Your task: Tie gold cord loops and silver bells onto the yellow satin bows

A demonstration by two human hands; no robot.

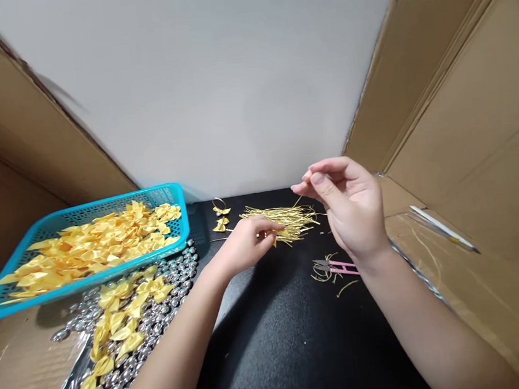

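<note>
My left hand [248, 242] rests low on the black mat [274, 335], fingers closed on a small yellow ribbon bow at the edge of a bundle of gold cords [285, 218]. My right hand [347, 207] is raised just right of the bundle, thumb and forefinger pinched on a thin gold cord that runs down toward the bundle. Two finished bows with gold loops [220, 217] lie behind my left hand. Pink thread snips [336, 267] lie under my right wrist among cut cord scraps.
A blue plastic basket [56, 290] heaped with yellow ribbon bows [93, 243] stands at the left. More yellow bows [115, 321] lie on a spread of silver beads [168, 297] in front of it. Cardboard walls flank both sides. A white pen [444, 237] lies at right.
</note>
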